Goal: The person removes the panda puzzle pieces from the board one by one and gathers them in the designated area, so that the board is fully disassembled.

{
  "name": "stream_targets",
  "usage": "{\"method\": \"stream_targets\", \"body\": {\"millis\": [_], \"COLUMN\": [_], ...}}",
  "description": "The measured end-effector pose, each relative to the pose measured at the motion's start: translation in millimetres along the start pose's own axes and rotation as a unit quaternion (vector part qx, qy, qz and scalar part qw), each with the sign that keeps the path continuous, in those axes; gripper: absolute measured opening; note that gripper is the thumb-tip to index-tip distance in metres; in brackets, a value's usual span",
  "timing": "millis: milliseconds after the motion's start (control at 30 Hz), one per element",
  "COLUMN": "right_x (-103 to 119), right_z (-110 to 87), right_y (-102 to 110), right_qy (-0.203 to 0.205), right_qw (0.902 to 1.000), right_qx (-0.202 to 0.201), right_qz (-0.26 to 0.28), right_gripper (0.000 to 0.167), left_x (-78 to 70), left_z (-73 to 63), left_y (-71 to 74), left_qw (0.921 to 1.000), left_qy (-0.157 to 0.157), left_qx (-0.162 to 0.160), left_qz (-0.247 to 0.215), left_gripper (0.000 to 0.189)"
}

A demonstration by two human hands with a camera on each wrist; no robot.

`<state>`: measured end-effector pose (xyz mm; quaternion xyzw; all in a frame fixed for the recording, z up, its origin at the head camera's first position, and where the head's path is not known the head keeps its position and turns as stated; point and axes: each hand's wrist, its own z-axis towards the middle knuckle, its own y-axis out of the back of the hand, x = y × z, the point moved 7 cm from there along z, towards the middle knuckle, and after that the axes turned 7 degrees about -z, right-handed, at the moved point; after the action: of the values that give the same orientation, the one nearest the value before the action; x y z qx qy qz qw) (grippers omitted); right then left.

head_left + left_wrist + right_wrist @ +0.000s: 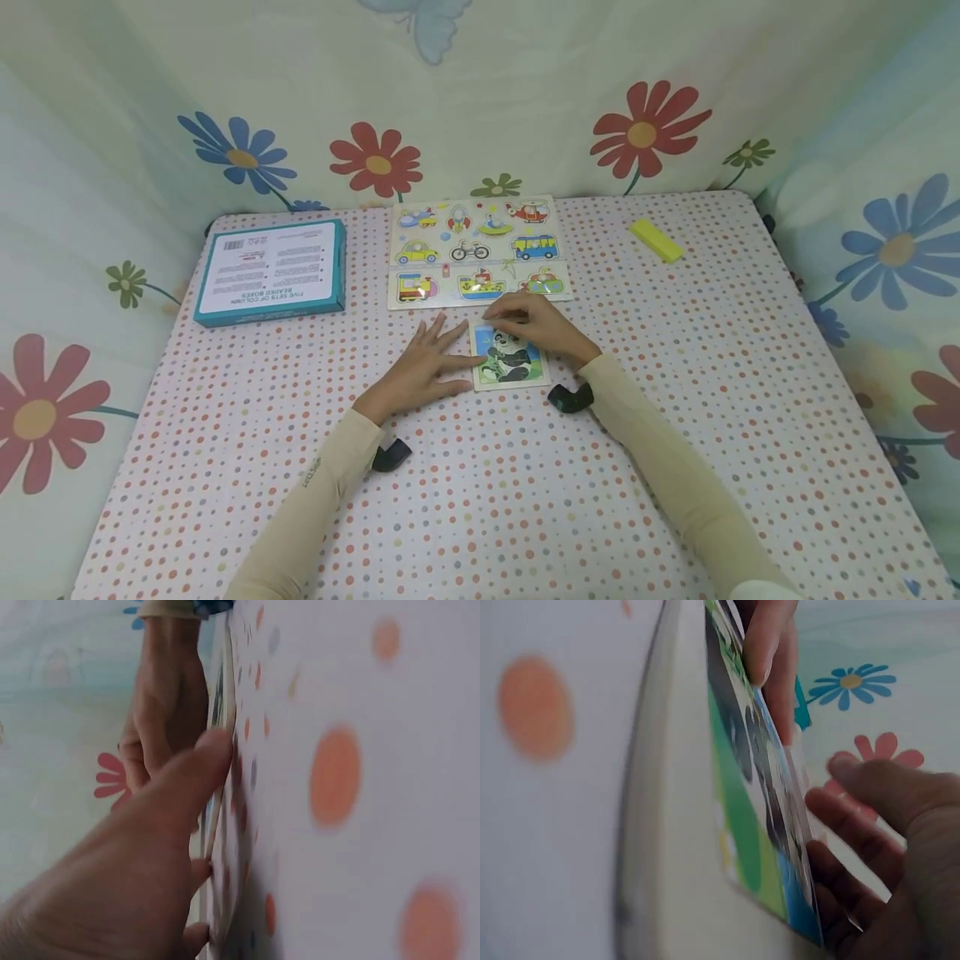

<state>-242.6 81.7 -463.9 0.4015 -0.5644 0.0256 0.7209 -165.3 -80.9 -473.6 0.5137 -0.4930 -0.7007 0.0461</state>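
A small panda puzzle [513, 360] in a pale wooden frame lies flat on the spotted table. My left hand [420, 367] is spread at its left side, fingers straight, one fingertip reaching over the frame. From the left wrist, the thumb [214, 754] is seen right at the board's edge. My right hand [538, 323] arches over the top right of the puzzle, its fingers bent loosely near the upper edge. In the right wrist view its thumb [855, 774] stands apart from the fingers, with nothing visible between them; the panda picture [750, 765] lies beside them.
Just behind the panda puzzle lies a larger vehicle puzzle board [480, 250]. A teal box [272, 271] with a white label sits at the back left. Toward the back right is a yellow block [657, 241]. A flowered curtain [510, 108] closes off the back and sides.
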Motion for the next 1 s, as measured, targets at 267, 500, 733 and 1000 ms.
{"method": "stream_targets", "body": {"millis": [267, 500, 733, 1000], "right_x": [5, 6, 5, 5], "right_z": [2.4, 4.4, 6.1, 7.4], "right_y": [-7, -10, -11, -13], "right_qy": [0.058, 0.091, 0.067, 0.076], "right_qw": [0.9949, 0.9866, 0.983, 0.9821], "right_qx": [-0.007, -0.012, -0.013, -0.018], "right_qz": [-0.082, -0.135, -0.171, -0.172], "right_gripper": [0.017, 0.02, 0.029, 0.032], "left_x": [2.0, 2.4, 2.3, 2.9], "left_z": [-3.1, -2.6, 0.3, 0.2], "left_y": [-2.3, -3.2, -4.0, -2.9], "left_qw": [0.9998, 0.9995, 0.9995, 0.9995], "left_qy": [-0.01, -0.018, -0.018, -0.015], "left_qx": [-0.016, -0.023, -0.018, -0.015], "left_qz": [0.011, 0.01, 0.021, 0.024], "left_gripper": [0.042, 0.042, 0.043, 0.042]}}
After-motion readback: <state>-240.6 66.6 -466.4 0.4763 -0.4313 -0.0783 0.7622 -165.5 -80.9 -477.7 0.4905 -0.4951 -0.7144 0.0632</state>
